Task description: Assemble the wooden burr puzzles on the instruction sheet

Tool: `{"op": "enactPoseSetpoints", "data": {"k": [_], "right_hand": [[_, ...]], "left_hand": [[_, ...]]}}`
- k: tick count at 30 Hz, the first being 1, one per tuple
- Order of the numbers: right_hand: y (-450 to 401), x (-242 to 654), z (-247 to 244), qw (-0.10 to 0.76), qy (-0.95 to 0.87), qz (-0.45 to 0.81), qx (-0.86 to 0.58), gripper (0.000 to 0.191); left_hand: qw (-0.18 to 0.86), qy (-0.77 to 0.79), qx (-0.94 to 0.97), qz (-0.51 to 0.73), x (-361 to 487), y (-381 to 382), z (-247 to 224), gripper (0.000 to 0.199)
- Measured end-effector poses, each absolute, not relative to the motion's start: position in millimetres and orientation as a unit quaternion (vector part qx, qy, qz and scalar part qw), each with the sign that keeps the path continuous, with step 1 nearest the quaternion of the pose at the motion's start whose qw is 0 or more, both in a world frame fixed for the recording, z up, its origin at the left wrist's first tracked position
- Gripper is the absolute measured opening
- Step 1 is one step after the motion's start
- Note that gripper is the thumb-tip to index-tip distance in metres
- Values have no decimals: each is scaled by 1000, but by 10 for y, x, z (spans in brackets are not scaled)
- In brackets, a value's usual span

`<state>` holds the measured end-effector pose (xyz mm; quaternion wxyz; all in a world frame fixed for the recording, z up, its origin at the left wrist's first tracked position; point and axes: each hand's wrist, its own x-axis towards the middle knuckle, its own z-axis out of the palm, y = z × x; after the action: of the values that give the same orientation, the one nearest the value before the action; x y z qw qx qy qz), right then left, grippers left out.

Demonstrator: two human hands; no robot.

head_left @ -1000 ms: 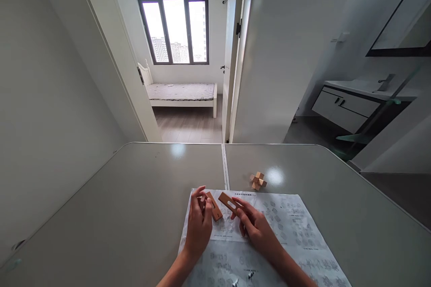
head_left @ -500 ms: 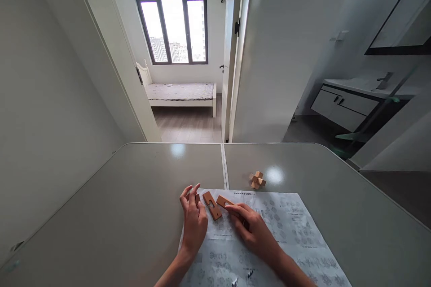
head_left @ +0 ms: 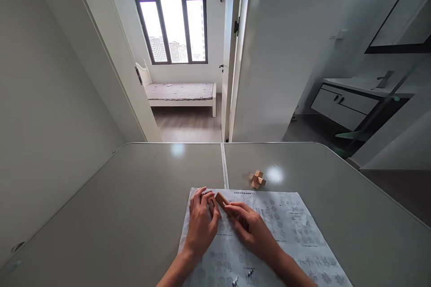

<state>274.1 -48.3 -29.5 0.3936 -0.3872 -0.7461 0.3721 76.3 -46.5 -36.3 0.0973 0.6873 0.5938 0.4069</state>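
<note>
My left hand (head_left: 203, 228) curls over a notched wooden puzzle piece (head_left: 212, 200), with its fingers and thumb around the piece's edges. Most of that piece is covered by the fingers. A second wooden puzzle piece (head_left: 220, 199) slants up from the fingertips of my right hand (head_left: 253, 228), pinched between thumb and fingers. Its lower end is hidden by the hand. The tops of the two pieces are close together. Both hands are over a printed sheet (head_left: 232, 244) of small diagrams.
An assembled wooden burr puzzle (head_left: 257, 180) sits just beyond the sheet's far edge. The grey table (head_left: 148, 197) has a seam down its middle. Small dark-and-white bits (head_left: 250, 273) show near the sheet's front. Beyond is a doorway with a bed (head_left: 183, 92).
My left hand has moved right and closed over the notched piece that lay between the hands. The piece in my right hand has turned steeper and onto its narrower side.
</note>
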Motion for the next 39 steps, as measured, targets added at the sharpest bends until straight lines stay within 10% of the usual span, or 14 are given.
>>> {"op": "enactPoseSetpoints", "data": {"k": [39], "right_hand": [[-499,2753,-272,385,-747,363,-402,36]], "left_hand": [[59,561,770,299,794,-513,-333,51]]}}
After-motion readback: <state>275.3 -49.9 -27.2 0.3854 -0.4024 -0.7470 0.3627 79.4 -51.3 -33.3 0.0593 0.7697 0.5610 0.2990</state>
